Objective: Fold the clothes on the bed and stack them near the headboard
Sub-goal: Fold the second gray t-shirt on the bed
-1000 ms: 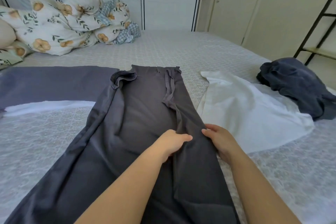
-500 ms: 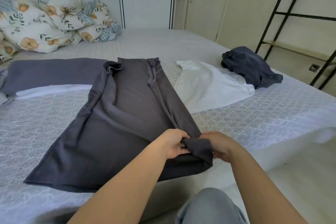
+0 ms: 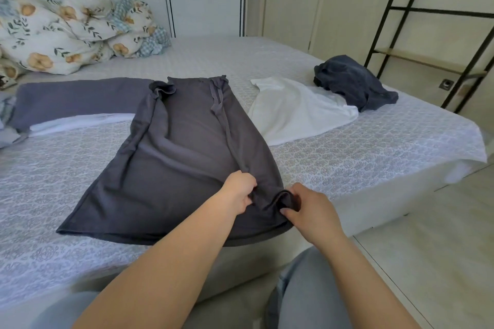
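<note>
Trousers (image 3: 181,168) lay flat on the bed (image 3: 374,147), long axis running from the near edge, where both hands worked, away toward the headboard side, waistband at the far end. Left hand (image 3: 238,189) and right hand (image 3: 307,208) sat close together, each pinching a bunched fold of hem at the near right corner, fingers curled round the cloth.
</note>
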